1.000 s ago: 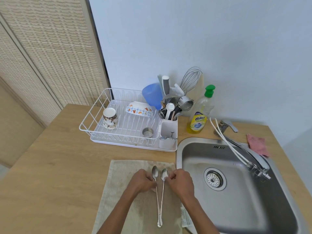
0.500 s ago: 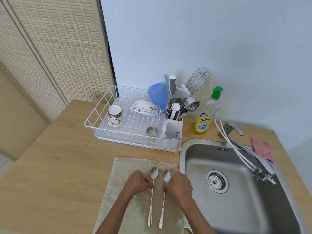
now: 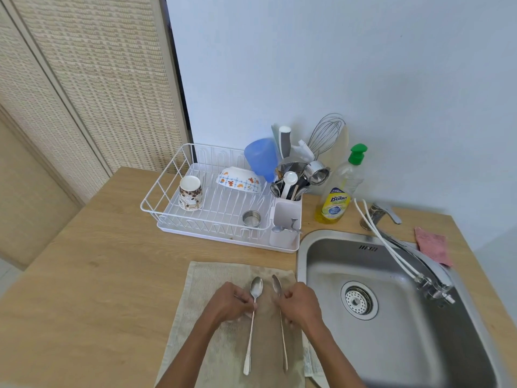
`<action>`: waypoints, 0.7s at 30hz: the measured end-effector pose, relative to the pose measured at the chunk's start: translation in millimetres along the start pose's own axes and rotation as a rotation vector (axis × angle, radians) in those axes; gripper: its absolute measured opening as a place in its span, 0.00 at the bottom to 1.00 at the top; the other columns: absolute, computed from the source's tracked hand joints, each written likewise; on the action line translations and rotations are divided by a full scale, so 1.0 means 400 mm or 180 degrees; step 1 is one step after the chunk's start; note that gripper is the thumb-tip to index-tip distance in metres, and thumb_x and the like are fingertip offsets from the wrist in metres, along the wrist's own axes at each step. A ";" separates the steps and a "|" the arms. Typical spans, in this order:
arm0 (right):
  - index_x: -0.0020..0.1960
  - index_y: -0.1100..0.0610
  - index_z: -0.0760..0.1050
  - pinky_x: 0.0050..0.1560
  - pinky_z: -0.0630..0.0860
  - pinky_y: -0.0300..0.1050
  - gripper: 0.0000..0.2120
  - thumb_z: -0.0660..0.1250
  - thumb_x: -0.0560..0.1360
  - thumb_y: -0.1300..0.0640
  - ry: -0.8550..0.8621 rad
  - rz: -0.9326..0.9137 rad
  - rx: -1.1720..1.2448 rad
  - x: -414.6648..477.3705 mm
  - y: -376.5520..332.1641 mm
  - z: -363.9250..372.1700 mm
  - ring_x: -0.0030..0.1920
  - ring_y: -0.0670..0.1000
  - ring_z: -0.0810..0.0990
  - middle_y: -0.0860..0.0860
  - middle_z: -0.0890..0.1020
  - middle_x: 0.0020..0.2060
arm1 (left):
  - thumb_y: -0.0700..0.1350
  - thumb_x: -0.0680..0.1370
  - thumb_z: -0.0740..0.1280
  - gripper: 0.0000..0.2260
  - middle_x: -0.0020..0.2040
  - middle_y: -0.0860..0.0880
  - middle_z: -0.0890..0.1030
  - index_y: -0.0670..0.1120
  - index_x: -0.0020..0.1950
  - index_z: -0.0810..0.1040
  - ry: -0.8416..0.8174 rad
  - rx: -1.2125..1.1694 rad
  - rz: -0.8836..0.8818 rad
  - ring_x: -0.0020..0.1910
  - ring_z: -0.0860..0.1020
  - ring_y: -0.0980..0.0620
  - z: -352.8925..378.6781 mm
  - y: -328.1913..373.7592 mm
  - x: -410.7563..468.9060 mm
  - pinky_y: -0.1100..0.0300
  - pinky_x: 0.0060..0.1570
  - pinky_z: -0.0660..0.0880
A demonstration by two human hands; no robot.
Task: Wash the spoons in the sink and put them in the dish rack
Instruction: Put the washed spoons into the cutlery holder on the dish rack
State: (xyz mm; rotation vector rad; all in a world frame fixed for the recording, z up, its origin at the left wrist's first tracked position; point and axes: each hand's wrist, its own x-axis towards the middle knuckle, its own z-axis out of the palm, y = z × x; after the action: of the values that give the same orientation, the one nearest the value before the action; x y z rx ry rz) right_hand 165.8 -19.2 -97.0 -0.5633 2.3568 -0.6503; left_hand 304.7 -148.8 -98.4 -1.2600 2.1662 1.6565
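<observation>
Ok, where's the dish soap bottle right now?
In the head view, the dish soap bottle stands upright on the counter against the wall, right of the dish rack and its utensil holder, just behind the sink.

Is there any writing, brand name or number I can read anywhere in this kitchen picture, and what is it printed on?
Bold blue brand word in a non-Latin script on the yellow label of the clear dish soap bottle with a green cap: too blurred to quote.
Small round emblem below it on the same label: too small to read.
Printed paper scrap under the beige cloth's right edge: lines too small to read.
No other text visible.
</observation>
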 end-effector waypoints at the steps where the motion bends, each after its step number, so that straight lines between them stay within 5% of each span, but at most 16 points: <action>1: 0.24 0.56 0.69 0.27 0.76 0.45 0.18 0.69 0.69 0.54 0.0004 0.0001 0.0038 0.001 0.001 -0.006 0.20 0.49 0.74 0.56 0.76 0.21 | 0.46 0.73 0.76 0.03 0.35 0.49 0.86 0.48 0.40 0.88 0.0013 0.0010 0.0004 0.29 0.79 0.54 0.000 0.002 0.001 0.63 0.27 0.73; 6: 0.33 0.57 0.79 0.35 0.82 0.52 0.02 0.69 0.64 0.59 0.0322 -0.0172 0.0384 -0.008 -0.001 -0.022 0.26 0.50 0.80 0.52 0.83 0.27 | 0.46 0.73 0.74 0.04 0.35 0.51 0.86 0.48 0.38 0.87 0.0286 0.0151 0.0140 0.23 0.75 0.60 0.005 0.037 -0.002 0.65 0.28 0.73; 13: 0.34 0.48 0.79 0.32 0.73 0.37 0.06 0.72 0.69 0.55 0.0892 -0.0420 0.0377 -0.043 -0.050 -0.056 0.32 0.40 0.80 0.43 0.81 0.29 | 0.48 0.72 0.75 0.04 0.33 0.52 0.86 0.49 0.39 0.86 0.0500 0.0156 0.0632 0.28 0.82 0.56 -0.020 0.104 -0.022 0.61 0.33 0.81; 21: 0.37 0.45 0.79 0.36 0.79 0.41 0.08 0.75 0.72 0.53 0.1376 -0.1013 0.0901 -0.075 -0.113 -0.154 0.34 0.40 0.81 0.42 0.82 0.31 | 0.47 0.75 0.74 0.05 0.34 0.50 0.86 0.46 0.42 0.84 0.0681 -0.0196 0.1281 0.31 0.83 0.53 -0.077 0.216 -0.063 0.68 0.31 0.75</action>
State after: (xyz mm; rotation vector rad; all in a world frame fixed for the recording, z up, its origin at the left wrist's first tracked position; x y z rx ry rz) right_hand 156.7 -19.9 -15.5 -0.7332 2.5167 -1.3428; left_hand 273.2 -157.8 -9.1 -1.1146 2.6609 1.8104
